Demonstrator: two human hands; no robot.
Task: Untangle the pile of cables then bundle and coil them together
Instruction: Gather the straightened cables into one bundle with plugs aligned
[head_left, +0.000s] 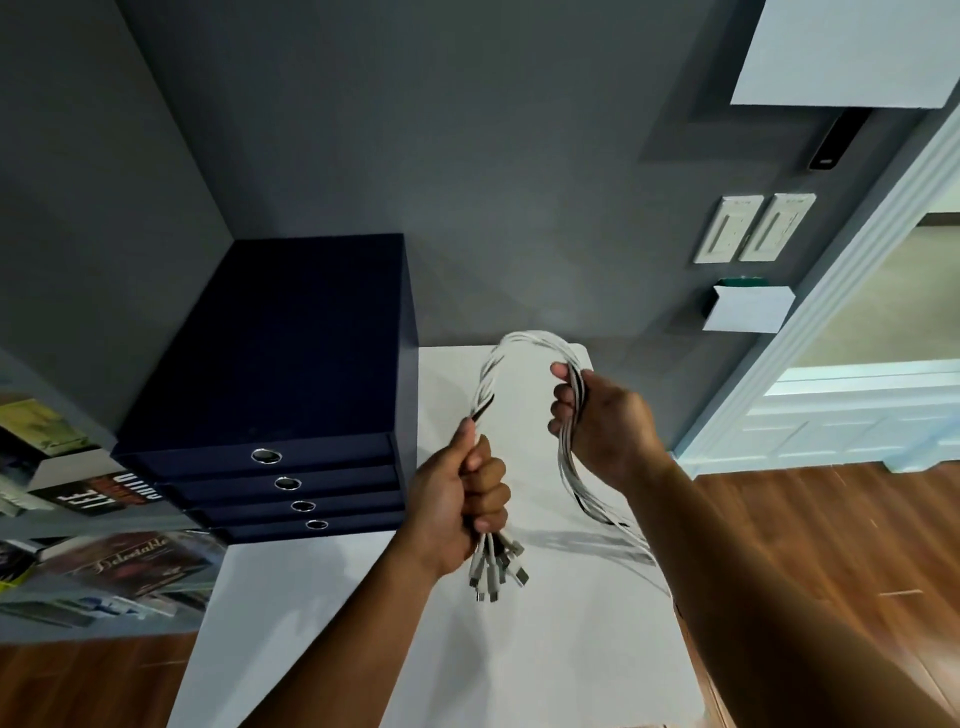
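Note:
A bundle of several white cables (524, 343), with a dark one among them, arches above the white table (545, 649). My left hand (460, 506) grips the bundle near one end in a fist. The cables' plugs (496, 569) hang out below that fist. My right hand (602, 423) grips the other side of the arch. From there the loose cable lengths (597, 506) trail down toward the table under my right forearm.
A dark blue drawer box (291, 395) with several ring-pull drawers stands on the table's back left, against the grey wall. Books and magazines (104, 561) lie on a shelf at left. Wood floor (831, 535) and a white door frame are at right.

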